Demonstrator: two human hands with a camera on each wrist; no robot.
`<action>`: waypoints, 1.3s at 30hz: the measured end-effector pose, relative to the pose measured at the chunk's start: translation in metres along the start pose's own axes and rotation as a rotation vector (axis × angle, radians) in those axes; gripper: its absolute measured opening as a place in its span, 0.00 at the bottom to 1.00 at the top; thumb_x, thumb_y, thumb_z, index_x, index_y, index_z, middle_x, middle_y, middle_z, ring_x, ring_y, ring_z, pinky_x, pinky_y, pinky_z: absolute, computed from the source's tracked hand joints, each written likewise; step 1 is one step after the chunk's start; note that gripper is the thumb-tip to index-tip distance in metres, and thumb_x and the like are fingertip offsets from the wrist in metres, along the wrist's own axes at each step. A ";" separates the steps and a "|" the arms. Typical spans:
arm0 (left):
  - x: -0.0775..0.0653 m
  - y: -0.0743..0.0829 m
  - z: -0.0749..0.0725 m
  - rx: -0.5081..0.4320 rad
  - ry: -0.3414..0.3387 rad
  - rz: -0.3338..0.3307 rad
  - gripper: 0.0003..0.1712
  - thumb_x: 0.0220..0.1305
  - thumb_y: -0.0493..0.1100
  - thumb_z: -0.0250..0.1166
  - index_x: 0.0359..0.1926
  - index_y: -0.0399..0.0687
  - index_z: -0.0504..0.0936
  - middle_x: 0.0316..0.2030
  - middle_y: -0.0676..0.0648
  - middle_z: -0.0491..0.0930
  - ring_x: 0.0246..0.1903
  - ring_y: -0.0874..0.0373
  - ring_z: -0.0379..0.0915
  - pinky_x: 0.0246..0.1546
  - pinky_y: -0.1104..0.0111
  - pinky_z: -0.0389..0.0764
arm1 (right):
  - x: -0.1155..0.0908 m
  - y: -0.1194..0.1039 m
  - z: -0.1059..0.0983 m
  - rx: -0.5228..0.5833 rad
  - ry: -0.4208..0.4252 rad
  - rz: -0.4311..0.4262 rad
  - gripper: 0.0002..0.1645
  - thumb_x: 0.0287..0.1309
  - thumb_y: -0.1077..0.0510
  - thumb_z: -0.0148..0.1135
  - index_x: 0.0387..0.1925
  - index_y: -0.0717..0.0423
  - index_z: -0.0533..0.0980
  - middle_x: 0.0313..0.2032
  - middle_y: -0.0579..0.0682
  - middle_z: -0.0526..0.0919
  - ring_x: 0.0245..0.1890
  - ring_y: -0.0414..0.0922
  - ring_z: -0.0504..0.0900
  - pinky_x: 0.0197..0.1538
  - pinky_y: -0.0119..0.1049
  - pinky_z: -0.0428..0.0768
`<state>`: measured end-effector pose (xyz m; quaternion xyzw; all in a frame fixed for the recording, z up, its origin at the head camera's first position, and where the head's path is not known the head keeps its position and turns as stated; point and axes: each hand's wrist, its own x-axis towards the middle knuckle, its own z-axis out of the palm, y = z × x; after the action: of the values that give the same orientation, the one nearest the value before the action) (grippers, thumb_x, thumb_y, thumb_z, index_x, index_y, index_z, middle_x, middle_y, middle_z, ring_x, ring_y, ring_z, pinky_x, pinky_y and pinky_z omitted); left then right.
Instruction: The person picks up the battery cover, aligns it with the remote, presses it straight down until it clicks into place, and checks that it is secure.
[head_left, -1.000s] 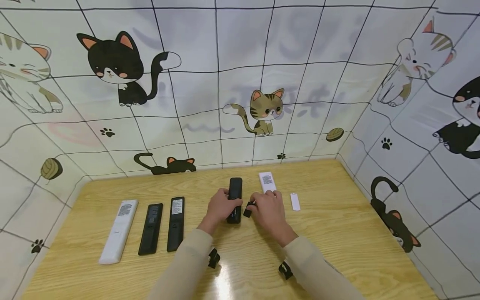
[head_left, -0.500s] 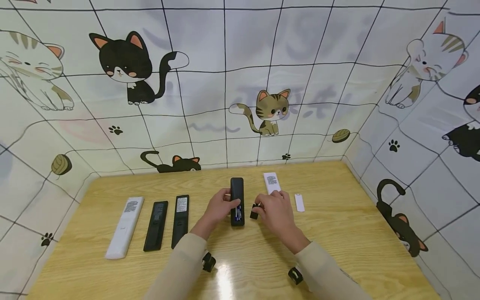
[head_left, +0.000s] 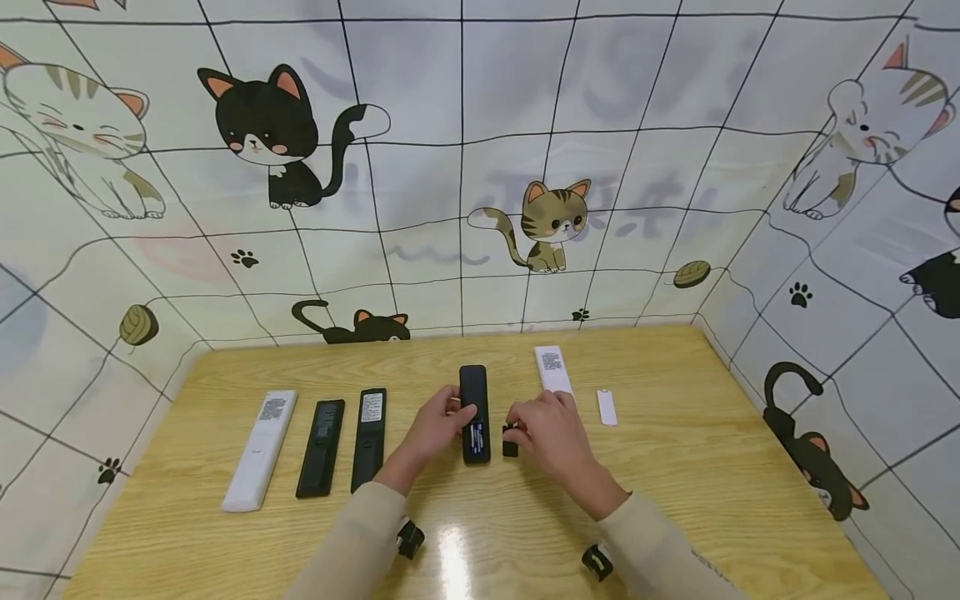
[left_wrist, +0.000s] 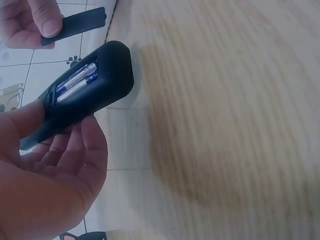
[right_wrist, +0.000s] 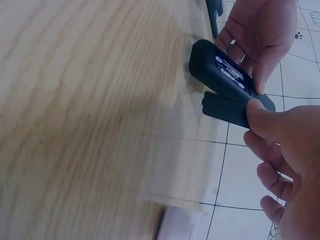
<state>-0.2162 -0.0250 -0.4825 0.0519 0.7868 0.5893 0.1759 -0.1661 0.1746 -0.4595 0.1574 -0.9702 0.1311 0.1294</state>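
Note:
My left hand [head_left: 435, 427] grips a black remote control [head_left: 473, 400] by its side, thumb over its back. Its battery compartment is uncovered, and two blue-and-silver batteries [left_wrist: 77, 82] lie side by side in it. Just to the right, my right hand [head_left: 551, 429] pinches a small black battery cover [left_wrist: 80, 25] between thumb and fingers. The cover is held apart from the remote in the left wrist view, and overlaps the remote's edge in the right wrist view.
On the wooden table [head_left: 300, 550] at left lie a white remote [head_left: 258, 450] and two black remotes [head_left: 320, 448], [head_left: 369, 437], backs up. Behind my right hand lies another white remote [head_left: 553, 371], partly hidden, with a white battery cover [head_left: 607, 407] beside it. Cat-printed cloth walls [head_left: 420, 183] enclose the table.
The batteries in the remote have come into fuller view as my left thumb shifted up off them. My right hand has drawn the cover slightly away from the remote and turned it more upright.

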 end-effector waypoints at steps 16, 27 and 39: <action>-0.007 -0.006 -0.005 0.048 -0.008 0.064 0.23 0.71 0.49 0.58 0.63 0.47 0.70 0.47 0.41 0.80 0.40 0.54 0.77 0.39 0.58 0.81 | -0.001 -0.006 0.004 0.023 0.004 -0.030 0.11 0.45 0.45 0.75 0.30 0.40 0.82 0.23 0.34 0.82 0.31 0.39 0.71 0.53 0.47 0.68; -0.020 0.017 -0.005 -0.011 -0.006 0.032 0.22 0.71 0.43 0.57 0.63 0.43 0.71 0.47 0.35 0.79 0.40 0.48 0.79 0.43 0.49 0.82 | 0.009 -0.022 0.004 0.098 -0.008 -0.074 0.10 0.49 0.45 0.73 0.31 0.42 0.82 0.26 0.35 0.84 0.34 0.39 0.74 0.57 0.49 0.68; -0.033 0.029 -0.008 -0.050 -0.012 0.040 0.21 0.71 0.42 0.57 0.61 0.39 0.72 0.46 0.34 0.80 0.36 0.47 0.83 0.41 0.51 0.84 | 0.012 -0.030 0.017 0.023 0.039 -0.146 0.11 0.49 0.42 0.70 0.31 0.41 0.80 0.29 0.35 0.85 0.38 0.40 0.77 0.58 0.46 0.69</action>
<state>-0.1923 -0.0335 -0.4462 0.0667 0.7697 0.6117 0.1703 -0.1701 0.1389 -0.4654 0.2267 -0.9518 0.1355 0.1557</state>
